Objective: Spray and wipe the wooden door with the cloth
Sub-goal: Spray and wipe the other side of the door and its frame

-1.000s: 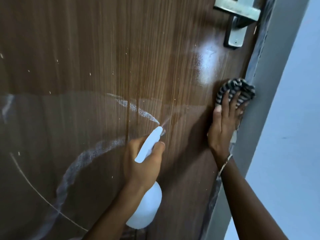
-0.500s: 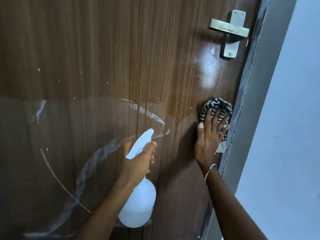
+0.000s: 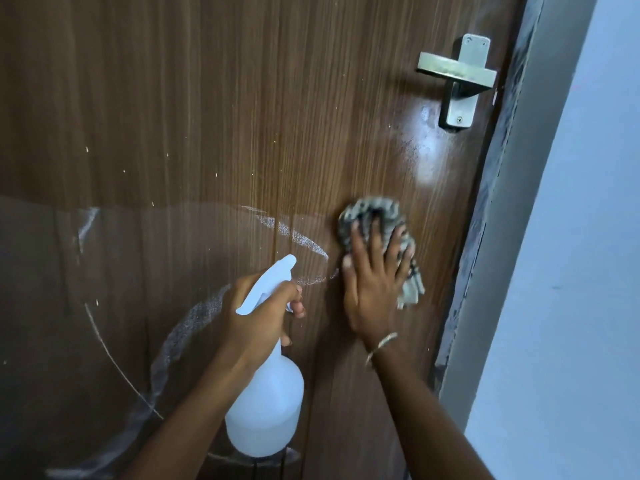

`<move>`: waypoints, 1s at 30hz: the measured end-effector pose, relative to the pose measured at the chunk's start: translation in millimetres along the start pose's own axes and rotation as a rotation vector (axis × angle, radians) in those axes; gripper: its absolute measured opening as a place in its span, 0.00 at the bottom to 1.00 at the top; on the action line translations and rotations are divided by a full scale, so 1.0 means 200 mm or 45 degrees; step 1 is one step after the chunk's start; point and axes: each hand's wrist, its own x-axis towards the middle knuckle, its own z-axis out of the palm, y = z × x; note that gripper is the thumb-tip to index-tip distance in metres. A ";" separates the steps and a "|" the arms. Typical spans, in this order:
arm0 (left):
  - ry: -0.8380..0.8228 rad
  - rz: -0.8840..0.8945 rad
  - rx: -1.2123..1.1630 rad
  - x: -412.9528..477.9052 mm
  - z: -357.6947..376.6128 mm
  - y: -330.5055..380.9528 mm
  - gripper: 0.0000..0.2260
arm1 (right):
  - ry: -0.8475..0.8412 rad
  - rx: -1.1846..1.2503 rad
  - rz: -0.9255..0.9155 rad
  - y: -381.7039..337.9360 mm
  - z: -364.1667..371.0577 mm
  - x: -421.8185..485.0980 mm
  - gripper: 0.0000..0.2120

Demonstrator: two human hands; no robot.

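Observation:
The brown wooden door (image 3: 207,116) fills most of the view, with white curved smears and specks on its lower half. My left hand (image 3: 258,317) grips the neck and trigger of a white spray bottle (image 3: 266,410), its nozzle pointing up and right at the door. My right hand (image 3: 375,282) lies flat with spread fingers on a striped grey cloth (image 3: 372,211), pressing it against the door just right of the smear. The cloth bunches above my fingers and hangs out past them on the right.
A metal lever handle (image 3: 457,76) sits on the door at the upper right, with a shiny wet patch (image 3: 424,161) below it. The grey door frame (image 3: 502,237) and a pale wall (image 3: 571,271) run down the right side.
My right hand has slid the cloth left and down, away from the door's edge toward the smear. The left hand with the bottle has stayed in about the same place.

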 end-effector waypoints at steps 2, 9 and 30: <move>0.007 0.057 0.045 0.02 -0.01 0.01 0.15 | -0.145 -0.073 -0.127 0.02 0.00 -0.22 0.25; -0.045 -0.017 0.028 0.00 -0.06 0.03 0.19 | 0.009 -0.062 -0.168 0.02 -0.08 0.58 0.24; 0.185 0.075 0.014 -0.04 -0.18 -0.07 0.04 | -0.040 -0.095 -0.265 -0.20 -0.02 0.67 0.24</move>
